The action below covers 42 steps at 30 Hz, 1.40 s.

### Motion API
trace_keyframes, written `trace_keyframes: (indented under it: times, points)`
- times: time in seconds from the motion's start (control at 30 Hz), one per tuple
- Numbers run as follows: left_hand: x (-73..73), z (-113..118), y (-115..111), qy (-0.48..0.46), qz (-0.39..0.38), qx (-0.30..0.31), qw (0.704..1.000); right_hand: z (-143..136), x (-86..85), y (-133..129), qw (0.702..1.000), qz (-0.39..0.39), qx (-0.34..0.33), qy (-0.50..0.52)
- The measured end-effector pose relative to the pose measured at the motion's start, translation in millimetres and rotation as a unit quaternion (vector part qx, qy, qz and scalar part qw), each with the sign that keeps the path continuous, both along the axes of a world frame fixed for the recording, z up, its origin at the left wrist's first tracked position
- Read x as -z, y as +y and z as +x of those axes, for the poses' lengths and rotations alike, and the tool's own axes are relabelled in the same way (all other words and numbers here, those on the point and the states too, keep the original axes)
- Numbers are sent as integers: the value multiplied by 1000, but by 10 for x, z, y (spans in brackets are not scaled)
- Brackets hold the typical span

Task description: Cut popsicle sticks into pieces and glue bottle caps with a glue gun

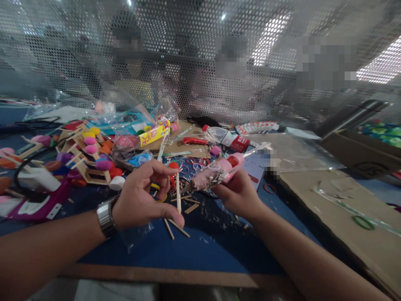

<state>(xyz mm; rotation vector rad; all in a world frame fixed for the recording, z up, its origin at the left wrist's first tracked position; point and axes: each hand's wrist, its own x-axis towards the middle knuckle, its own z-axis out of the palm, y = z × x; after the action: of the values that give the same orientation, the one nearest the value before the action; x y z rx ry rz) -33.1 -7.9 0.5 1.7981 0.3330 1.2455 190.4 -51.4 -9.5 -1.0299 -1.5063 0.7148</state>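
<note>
My left hand (138, 200) pinches a short wooden stick (178, 192) upright, its ends between thumb and index finger. A pink hot glue gun (230, 165) is gripped in my right hand (241, 194). Its front is crusted with grey residue, and the tip points left toward the stick, close to it; whether they touch I cannot tell. A clear glue stick (258, 148) appears to jut from its back. Under my hands, several loose wooden sticks (177, 228) lie on the blue tabletop (213, 255).
Small wooden frames (90, 167) with coloured pompom-like pieces stand at left, beside a purple device (40, 200). Behind my hands are a yellow tube (155, 133), a plastic bottle (228, 138) and rubber bands (197, 167). Cardboard (338, 217) lies at right, below a perforated metal panel (188, 54).
</note>
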Motion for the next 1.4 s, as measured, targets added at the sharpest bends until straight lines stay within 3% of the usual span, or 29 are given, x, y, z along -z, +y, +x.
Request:
trace_keyframes:
  times: [0.33,0.67,1.4]
  points:
    - [10,-7,1,7,19,2,1000,-26,-63,-3,1000,-12,2,5]
    - [-9,-1,-16,8,28,-1,1000,-11,-58,7,1000,14,10,-8]
    - [12,-10,-16,15,54,-3,998,20,-15,8,998,-16,57,-32]
